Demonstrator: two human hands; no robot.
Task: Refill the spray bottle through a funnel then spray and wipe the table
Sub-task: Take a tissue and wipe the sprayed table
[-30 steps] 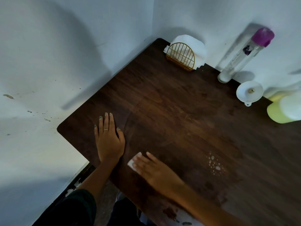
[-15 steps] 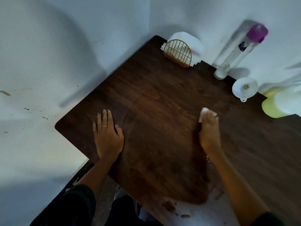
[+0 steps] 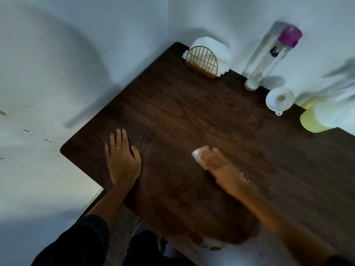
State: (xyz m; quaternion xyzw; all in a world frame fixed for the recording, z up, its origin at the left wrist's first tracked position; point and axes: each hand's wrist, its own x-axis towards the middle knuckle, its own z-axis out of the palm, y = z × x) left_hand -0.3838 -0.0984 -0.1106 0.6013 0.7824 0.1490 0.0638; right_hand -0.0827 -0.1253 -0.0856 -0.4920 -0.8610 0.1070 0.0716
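Note:
On the dark wooden table (image 3: pixel 192 112), my left hand (image 3: pixel 123 160) lies flat near the left edge, fingers straight. My right hand (image 3: pixel 215 162) is blurred at the table's middle and presses a folded white napkin (image 3: pixel 197 157) onto the wood; how its fingers lie is unclear. A few droplets (image 3: pixel 247 178) glisten just right of that wrist. At the back right stand a clear spray bottle with a purple cap (image 3: pixel 269 60), a white funnel (image 3: pixel 279 99) and a yellow-green refill bottle (image 3: pixel 315 120).
A gold wire holder with white napkins (image 3: pixel 203 60) stands at the table's far corner against the white wall. The table's near edge (image 3: pixel 221 244) shows a worn pale patch. White walls run along the left and back sides.
My right hand swept the napkin from near the front left to the far right, and has now come back toward the middle. My left hand stayed flat in place.

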